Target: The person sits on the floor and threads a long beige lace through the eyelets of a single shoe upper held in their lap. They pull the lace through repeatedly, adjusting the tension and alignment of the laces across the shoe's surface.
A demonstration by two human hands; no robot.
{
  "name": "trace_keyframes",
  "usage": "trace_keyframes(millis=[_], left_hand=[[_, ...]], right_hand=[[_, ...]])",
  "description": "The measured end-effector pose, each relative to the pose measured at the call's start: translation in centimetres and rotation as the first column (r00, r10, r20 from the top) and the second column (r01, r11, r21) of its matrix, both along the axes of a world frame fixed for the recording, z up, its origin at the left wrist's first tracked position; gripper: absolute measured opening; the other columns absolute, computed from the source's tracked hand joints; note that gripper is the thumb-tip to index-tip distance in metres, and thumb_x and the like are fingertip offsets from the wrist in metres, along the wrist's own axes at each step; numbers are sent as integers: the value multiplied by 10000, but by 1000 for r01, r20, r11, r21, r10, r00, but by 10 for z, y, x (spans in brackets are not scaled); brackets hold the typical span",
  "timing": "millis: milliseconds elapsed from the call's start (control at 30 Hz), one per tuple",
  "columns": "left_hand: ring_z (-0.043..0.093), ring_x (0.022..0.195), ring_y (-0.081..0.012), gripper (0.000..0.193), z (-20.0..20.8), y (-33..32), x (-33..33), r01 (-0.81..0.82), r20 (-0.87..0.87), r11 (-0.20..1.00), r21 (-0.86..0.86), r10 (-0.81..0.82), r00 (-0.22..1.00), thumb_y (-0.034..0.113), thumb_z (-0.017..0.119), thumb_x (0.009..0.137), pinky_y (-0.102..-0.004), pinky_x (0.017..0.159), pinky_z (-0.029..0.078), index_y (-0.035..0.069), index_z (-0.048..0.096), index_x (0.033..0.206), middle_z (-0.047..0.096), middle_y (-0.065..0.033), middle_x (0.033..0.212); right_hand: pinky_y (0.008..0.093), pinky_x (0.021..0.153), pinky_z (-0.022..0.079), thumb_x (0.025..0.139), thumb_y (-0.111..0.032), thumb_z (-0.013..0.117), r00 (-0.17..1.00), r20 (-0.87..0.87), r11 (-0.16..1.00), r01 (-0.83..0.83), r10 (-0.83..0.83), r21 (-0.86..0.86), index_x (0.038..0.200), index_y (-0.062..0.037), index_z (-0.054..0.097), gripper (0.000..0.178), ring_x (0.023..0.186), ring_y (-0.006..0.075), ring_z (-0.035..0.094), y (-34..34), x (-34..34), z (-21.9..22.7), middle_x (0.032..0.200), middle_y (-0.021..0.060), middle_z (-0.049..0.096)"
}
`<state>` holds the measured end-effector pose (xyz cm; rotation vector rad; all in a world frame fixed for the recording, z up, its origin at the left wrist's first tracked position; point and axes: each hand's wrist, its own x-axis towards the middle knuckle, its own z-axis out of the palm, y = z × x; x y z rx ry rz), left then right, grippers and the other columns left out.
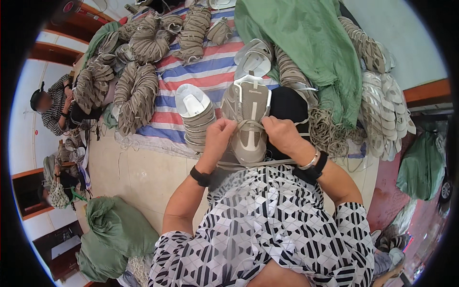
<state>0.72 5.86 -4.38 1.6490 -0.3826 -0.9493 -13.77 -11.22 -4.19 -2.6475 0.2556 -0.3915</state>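
Observation:
A beige and grey shoe upper, with a white-edged tongue, lies over my lap with its toe toward me. A beige shoelace runs across the upper's lower eyelets. My left hand is closed at the left side, thumb and finger pinching the lace. On the right side my right hand also pinches the lace. Loose lace ends trail across my lap below the toe. Left of the upper stands a stack of nested shoe uppers. A tangled heap of beige laces lies beyond my right hand.
A striped red, white and blue sheet carries several coiled rows of uppers. A green sack drapes over the far right. Behind me on the left sit filled green sacks. Another person works at far left.

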Motion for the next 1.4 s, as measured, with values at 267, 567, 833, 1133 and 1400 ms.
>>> trace_keyframes(millis=[267, 567, 833, 1133, 1400], left_hand=[[389, 585, -22, 196, 0, -4, -8, -113, -59, 992, -63, 109, 992, 240, 641, 894, -178, 536, 306, 101, 582, 769, 499, 72, 685], [512, 625, -162, 149, 11, -19, -7, -29, 595, 993, 111, -43, 803, 179, 667, 830, -292, 566, 405, 77, 582, 762, 554, -17, 686], [542, 901, -283, 174, 65, -47, 38, 376, 824, 774, 510, -565, 44, 198, 698, 692, -414, 730, 457, 100, 598, 796, 569, -68, 865], [520, 977, -244, 343, 85, -72, 56, 566, 613, 307, 765, -617, -494, 227, 764, 615, -373, 818, 458, 106, 598, 888, 537, -28, 928], [535, 1006, -252, 161, 77, -77, 39, 359, 387, 283, 889, -884, -262, 201, 632, 774, -400, 707, 529, 57, 694, 810, 595, -48, 961]], right_hand=[[408, 606, 518, 848, -24, 505, 989, -106, 791, 149, -106, 593, 934, -28, 517, 87, 691, 359, 632, -3, 0, -4, 726, 184, 608], [394, 547, 502, 843, -2, 517, 993, -27, 702, 101, -116, 705, 986, -22, 479, 149, 645, 353, 631, 0, 4, 0, 724, 185, 609], [383, 657, 491, 783, -67, 628, 955, -230, 979, -161, 185, 122, 950, -51, 553, 183, 786, 280, 621, -31, 15, 30, 824, 100, 596], [372, 682, 471, 682, -107, 695, 897, -83, 888, -441, 434, -133, 824, -86, 575, 187, 875, 259, 554, -45, 22, 27, 883, 76, 499], [383, 723, 464, 669, -87, 698, 924, 17, 924, -383, 383, -8, 828, -74, 543, 222, 859, 275, 548, -47, 16, 3, 906, 78, 505]])
